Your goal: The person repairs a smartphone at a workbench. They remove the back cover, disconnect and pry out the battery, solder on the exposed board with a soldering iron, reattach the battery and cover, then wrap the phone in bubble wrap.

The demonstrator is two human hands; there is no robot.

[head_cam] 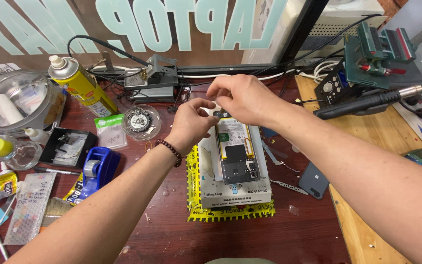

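Observation:
An opened phone (235,151) with its back off lies on a white box (235,195), which rests on a yellow mat (194,210). My left hand (191,122) and my right hand (242,100) meet just above the phone's far end. Together their fingertips pinch a small dark part (219,113); what kind of part it is cannot be made out. A bead bracelet (171,150) circles my left wrist.
A yellow spray can (81,85), a blue tape dispenser (96,168), a round dish of small parts (140,122), a clear bowl (13,100) and a black tray (67,146) stand at left. Tweezers (289,185), a dark phone cover (313,180) and a hot-air handle (367,103) sit at right.

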